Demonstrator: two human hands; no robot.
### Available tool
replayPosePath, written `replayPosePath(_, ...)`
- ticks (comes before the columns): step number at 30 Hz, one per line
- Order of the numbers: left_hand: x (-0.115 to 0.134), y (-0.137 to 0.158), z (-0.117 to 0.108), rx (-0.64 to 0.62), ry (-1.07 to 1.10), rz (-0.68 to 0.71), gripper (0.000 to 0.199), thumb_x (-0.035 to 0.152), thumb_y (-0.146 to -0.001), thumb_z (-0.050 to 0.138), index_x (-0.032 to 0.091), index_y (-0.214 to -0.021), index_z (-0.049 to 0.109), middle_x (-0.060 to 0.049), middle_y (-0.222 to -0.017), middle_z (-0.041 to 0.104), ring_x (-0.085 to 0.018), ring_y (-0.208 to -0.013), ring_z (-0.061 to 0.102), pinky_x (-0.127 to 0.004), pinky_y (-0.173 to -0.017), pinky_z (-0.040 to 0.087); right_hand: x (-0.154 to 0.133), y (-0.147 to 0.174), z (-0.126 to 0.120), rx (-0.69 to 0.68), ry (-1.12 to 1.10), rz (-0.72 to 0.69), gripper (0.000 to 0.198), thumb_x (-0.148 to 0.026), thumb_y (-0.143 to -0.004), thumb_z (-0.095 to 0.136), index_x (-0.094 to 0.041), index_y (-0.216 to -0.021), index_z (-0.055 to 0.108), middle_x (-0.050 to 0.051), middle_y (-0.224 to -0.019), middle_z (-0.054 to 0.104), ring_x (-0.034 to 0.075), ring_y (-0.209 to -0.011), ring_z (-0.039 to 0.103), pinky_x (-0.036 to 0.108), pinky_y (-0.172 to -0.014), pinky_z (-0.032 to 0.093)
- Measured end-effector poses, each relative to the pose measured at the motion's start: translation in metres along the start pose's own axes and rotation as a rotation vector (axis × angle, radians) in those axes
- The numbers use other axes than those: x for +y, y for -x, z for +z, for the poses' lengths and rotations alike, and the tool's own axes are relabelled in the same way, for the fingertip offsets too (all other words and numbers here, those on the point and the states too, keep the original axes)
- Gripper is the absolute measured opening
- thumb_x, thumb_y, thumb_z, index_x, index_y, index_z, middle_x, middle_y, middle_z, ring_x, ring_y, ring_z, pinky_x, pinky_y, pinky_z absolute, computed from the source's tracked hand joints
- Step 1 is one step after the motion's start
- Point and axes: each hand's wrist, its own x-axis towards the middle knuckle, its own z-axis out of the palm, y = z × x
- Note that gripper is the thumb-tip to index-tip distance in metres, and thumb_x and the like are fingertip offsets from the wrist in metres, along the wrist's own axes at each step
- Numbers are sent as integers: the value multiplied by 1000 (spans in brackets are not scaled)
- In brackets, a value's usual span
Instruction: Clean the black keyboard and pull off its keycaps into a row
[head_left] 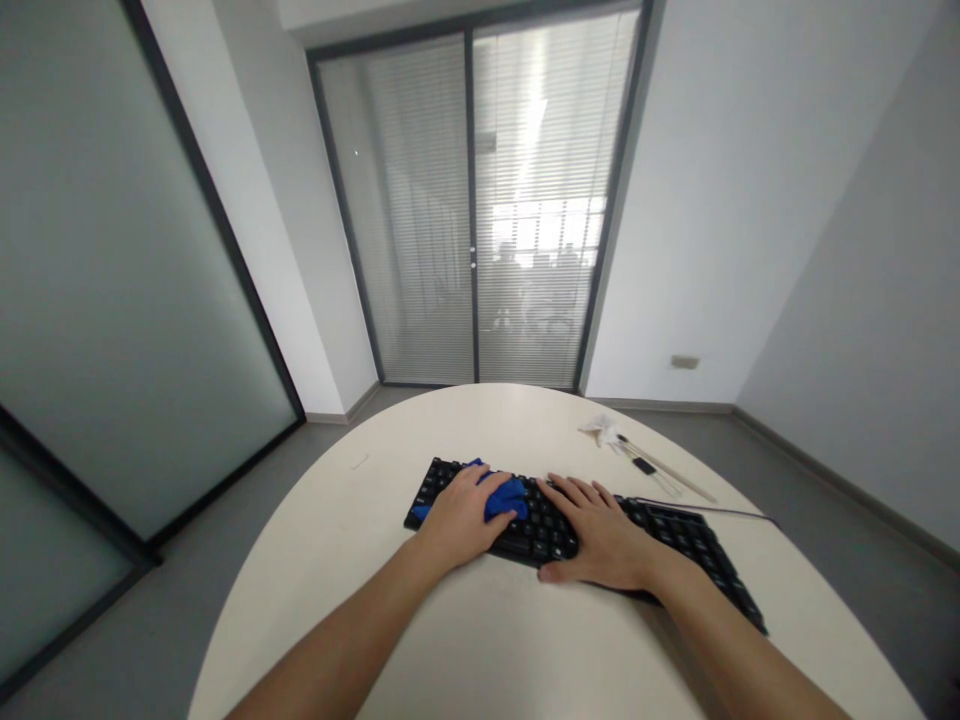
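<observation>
A black computer keyboard (547,535) lies at a slant on the table, its left end farther from me. My left hand (465,515) is closed over a crumpled blue cloth (508,498) and presses it onto the keys at the left part. Part of the cloth is hidden under the palm and shows again at the hand's left side. My right hand (607,535) grips across the middle of the keyboard, thumb along the near edge and fingers reaching toward the far edge. Keys under both hands are hidden.
The round cream table (360,580) has a curved edge. Back right lie a white crumpled wrapper (602,430), thin sticks (667,468) and a small black-handled brush (643,466). A cable (735,514) runs right from the keyboard. A thin curved strand (361,462) lies at left.
</observation>
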Motion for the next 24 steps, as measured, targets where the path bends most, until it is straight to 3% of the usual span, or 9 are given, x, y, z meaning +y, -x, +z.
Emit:
replayPosePath(6, 10, 4, -2, -57, -11, -15, 57, 15, -80, 63, 20, -136, 54, -10, -130, 62, -27, -121, 56, -42, -110, 42, 2, 0, 2, 12, 10, -6, 125, -86, -59, 63, -22, -159, 23, 15, -164, 22, 41, -149, 19, 61, -120, 10)
replayPosePath(15, -5, 5, -15, -100, 176, 149, 60, 10, -71, 66, 25, -129, 61, -4, -128, 67, -24, -116, 61, -37, -108, 44, 5, 0, 4, 26, -1, -20, 123, -85, -59, 64, -23, -158, 24, 15, -163, 23, 44, -148, 20, 63, -119, 11)
replayPosePath(20, -27, -2, -13, 190, 122, -48, 60, 5, -77, 62, 24, -133, 57, -5, -134, 63, -24, -124, 56, -43, -111, 42, 7, -2, 5, 26, -8, -30, 124, -86, -60, 64, -23, -159, 23, 15, -164, 22, 43, -148, 19, 63, -120, 9)
replayPosePath(22, -38, -3, -12, 217, 54, -130, 60, 5, -79, 61, 22, -136, 55, -8, -136, 61, -26, -126, 55, -45, -111, 42, 6, -1, 5, 23, -11, -32, 124, -86, -60, 64, -24, -158, 24, 14, -163, 23, 43, -148, 19, 63, -120, 9)
replayPosePath(24, -47, -4, -10, 163, 29, -166, 59, 6, -81, 60, 21, -138, 54, -10, -136, 61, -27, -125, 57, -45, -110, 43, 6, -1, 4, 20, -12, -28, 123, -86, -59, 64, -24, -158, 24, 15, -163, 23, 44, -148, 19, 64, -119, 9)
